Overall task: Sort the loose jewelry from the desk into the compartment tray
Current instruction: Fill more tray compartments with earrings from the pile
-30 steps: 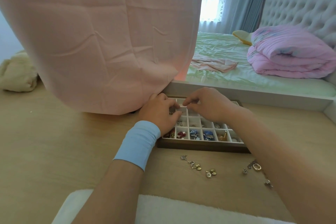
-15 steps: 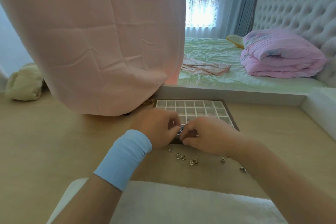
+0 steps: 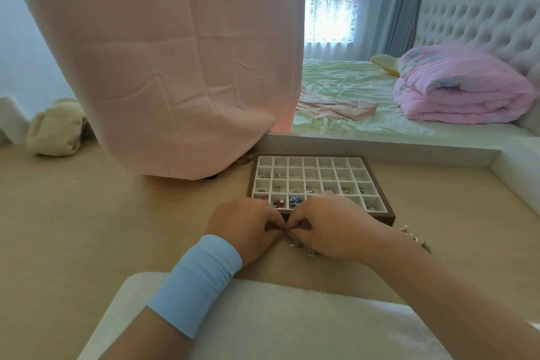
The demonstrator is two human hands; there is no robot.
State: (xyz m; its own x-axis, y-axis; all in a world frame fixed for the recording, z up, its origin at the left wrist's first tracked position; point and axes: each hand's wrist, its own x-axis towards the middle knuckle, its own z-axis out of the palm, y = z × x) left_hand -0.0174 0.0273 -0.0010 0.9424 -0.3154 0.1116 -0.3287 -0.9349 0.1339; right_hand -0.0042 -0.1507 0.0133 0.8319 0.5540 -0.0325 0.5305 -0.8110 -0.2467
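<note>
Head view, desk in a bedroom, listed left to right.

1. Cream cloth bundle (image 3: 55, 129), one, far left on the wooden desk (image 3: 117, 228).
2. Pink cloth (image 3: 175, 67), one, hanging down to the desk, just left of the tray's far corner.
3. Left hand (image 3: 244, 226), one, with one pale blue wristband (image 3: 195, 279). It rests on the desk with its fingers curled and thumb and forefinger tips drawn together. Half a second ago it lay over the tray's near edge; it now sits nearer, off the tray.
4. Compartment tray (image 3: 385, 217), one, brown with white dividers, seven columns by four rows showing. It is flat on the desk just beyond the hands. Small pieces lie in the two near rows and at the left of the second row. The far row looks empty. One red piece (image 3: 278, 203) and one blue piece (image 3: 295, 200) in the near row, covered before, are now exposed.
5. Loose jewelry (image 3: 295, 244), a small cluster on the desk, under and between the two hands.
6. Right hand (image 3: 330, 228), one, knuckles up and fingers curled, its tips touching the left hand's tips. It has likewise come back from the tray. Whether either hand pinches a piece cannot be told.
7. Second jewelry cluster (image 3: 416, 238), on the desk by the tray's near right corner.
8. White fluffy cushion (image 3: 292, 318), one, nearest edge.
9. Folded pink quilt (image 3: 461, 88), one, on the bed far right.
</note>
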